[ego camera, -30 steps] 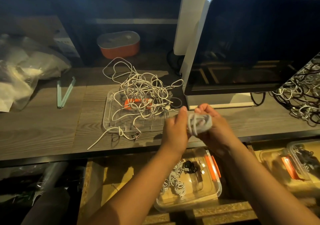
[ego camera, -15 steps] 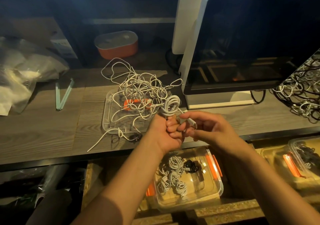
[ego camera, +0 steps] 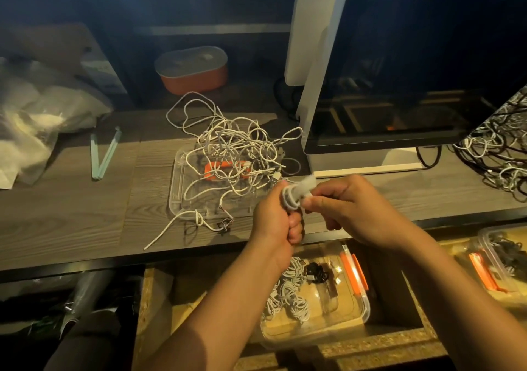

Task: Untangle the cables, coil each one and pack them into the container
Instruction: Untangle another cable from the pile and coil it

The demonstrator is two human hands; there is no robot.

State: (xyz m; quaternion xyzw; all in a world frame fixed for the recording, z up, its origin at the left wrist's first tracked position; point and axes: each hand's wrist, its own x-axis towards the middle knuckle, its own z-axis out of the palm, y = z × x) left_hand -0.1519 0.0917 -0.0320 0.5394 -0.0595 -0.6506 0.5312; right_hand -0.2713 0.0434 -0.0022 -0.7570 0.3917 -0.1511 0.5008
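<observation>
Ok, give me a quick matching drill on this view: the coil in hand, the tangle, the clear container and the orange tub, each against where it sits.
Things:
1 coiled white cable
2 tangled white cables
3 clear container
4 orange tub

Places:
A at the back, left of the monitor
B gripped by the left hand and right hand
C below the desk edge, coiled cables inside
D heaped on a clear lid

Pairs: 1-B, 2-D, 3-C, 4-A

White cable tangle [ego camera: 233, 154] sprawls on the table [ego camera: 71, 214] — one small coil [ego camera: 292, 198] held aloft, more coils [ego camera: 288, 299] in the clear container [ego camera: 342, 316] below.
</observation>
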